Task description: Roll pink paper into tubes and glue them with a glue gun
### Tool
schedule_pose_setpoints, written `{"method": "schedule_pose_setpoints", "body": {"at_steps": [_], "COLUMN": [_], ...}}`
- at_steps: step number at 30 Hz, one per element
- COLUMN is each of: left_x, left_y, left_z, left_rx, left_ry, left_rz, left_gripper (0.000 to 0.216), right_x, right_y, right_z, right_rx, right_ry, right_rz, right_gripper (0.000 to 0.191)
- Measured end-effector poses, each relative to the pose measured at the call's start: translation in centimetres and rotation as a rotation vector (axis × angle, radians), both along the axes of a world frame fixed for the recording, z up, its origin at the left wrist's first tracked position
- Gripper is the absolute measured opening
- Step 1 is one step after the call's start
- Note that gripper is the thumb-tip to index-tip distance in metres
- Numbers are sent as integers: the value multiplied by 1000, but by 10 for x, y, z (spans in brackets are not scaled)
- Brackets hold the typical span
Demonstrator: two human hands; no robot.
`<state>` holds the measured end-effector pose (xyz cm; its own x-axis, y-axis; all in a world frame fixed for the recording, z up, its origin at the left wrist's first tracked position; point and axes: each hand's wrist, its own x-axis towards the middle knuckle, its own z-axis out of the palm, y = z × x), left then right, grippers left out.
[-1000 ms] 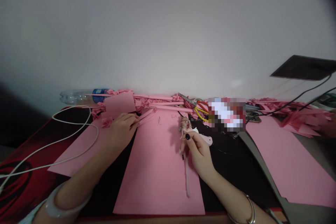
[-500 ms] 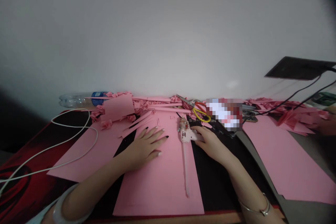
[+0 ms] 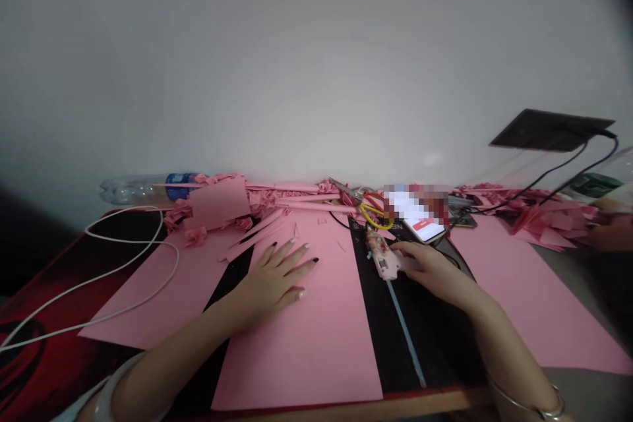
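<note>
My left hand (image 3: 270, 283) lies flat with spread fingers on a pink paper sheet (image 3: 301, 356) in the middle of the table. To its right, the fingers of my right hand (image 3: 435, 270) are closed around the handle of a pale glue gun (image 3: 383, 262), which lies on the black mat (image 3: 361, 316) beside the sheet. A long, thin glue stick (image 3: 408, 343) juts from the gun's back end toward the table's front edge. Scraps of dried material cling around the nozzle end. Just beyond it lie scissors (image 3: 376, 216) with yellow and red handles.
Rolled pink paper and paper flowers (image 3: 222, 204) are heaped along the wall, near a plastic bottle (image 3: 133, 190). A phone (image 3: 425, 225) sits behind my right hand. A white cable (image 3: 168, 277) loops at left. Another person's hand (image 3: 610, 232) shows at the right edge.
My right hand has moved the glue gun rightward, off the pink sheet and onto the black mat. Its glue stick now slants to the right. My left hand stays flat on the paper.
</note>
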<state>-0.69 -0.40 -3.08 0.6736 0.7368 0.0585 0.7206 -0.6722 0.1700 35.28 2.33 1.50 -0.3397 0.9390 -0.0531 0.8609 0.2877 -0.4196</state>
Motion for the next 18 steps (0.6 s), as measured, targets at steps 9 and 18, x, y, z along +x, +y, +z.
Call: {"method": "schedule_pose_setpoints", "body": {"at_steps": [9, 18], "left_x": [-3, -1], "left_y": [2, -4], "left_z": [5, 28], "left_rx": [-92, -238], "left_ry": [-52, -154], "left_rz": [-16, -38], "left_gripper": [56, 61], "right_x": [-69, -119], "right_y": [-57, -101], "right_z": [31, -3], "right_rx": [118, -165], "right_ry": [94, -42], "right_rz": [190, 593], "right_gripper": [64, 100]}}
